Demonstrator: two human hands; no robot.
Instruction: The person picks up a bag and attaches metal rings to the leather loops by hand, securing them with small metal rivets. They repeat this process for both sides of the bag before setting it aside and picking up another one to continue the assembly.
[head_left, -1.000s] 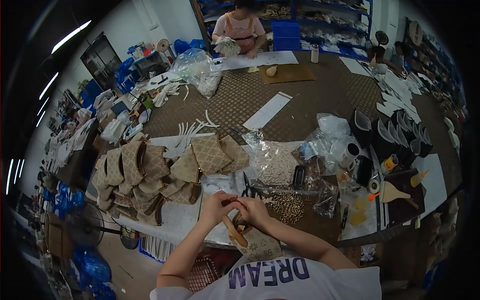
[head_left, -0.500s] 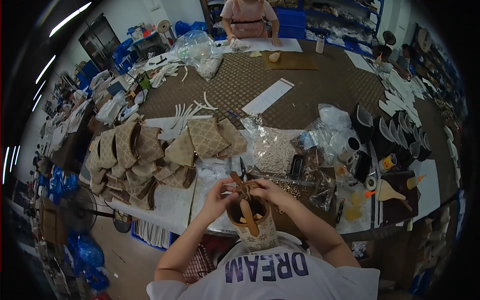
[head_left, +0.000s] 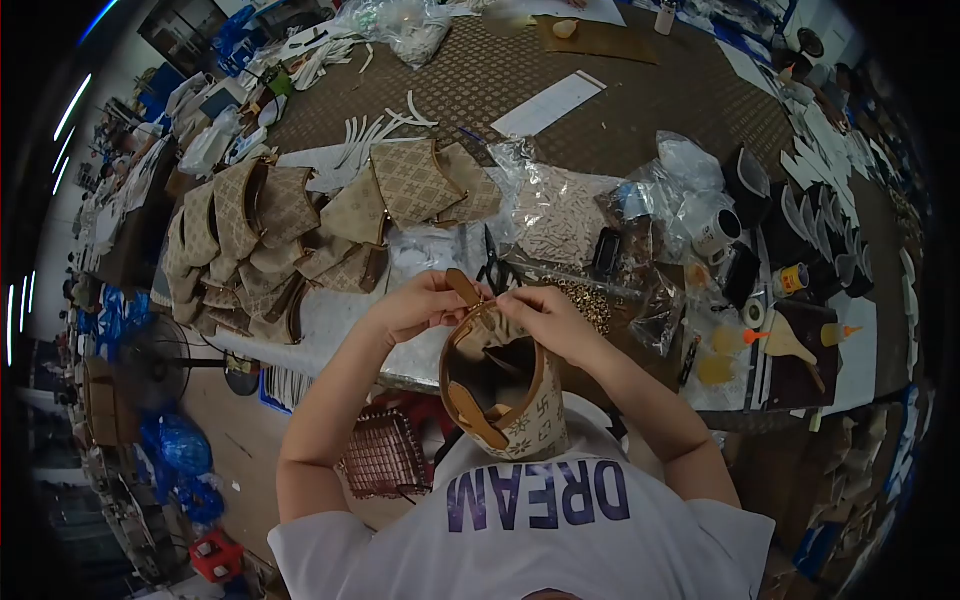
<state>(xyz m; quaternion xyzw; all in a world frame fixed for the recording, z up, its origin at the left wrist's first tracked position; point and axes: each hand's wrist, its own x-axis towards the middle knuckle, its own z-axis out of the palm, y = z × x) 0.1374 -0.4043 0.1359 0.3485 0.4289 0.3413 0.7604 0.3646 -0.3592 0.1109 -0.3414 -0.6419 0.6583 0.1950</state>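
A cream patterned bag (head_left: 535,430) with brown leather trim stands against my shirt front, its mouth tilted up toward me and its lining showing. On the near side of the rim a brown leather tab (head_left: 475,414) hangs down into the mouth. At the far rim my left hand (head_left: 418,305) is closed around the base of a second brown tab (head_left: 461,286), which sticks up past the fingers. My right hand (head_left: 545,318) pinches the far rim beside it, fingertips almost meeting the left ones. Any small part between the fingertips is too small to make out.
Similar patterned bags (head_left: 240,250) are heaped on the left of the table. Beyond my hands lie black-handled scissors (head_left: 490,262), a bag of pale pieces (head_left: 560,212) and small gold hardware (head_left: 588,303). Glue bottles (head_left: 722,352) and a mug (head_left: 712,232) stand to the right.
The bag has tipped so its mouth opens more toward me, and the pale bits inside no longer show. Both hands now pinch at the far rim. My view has dropped lower.
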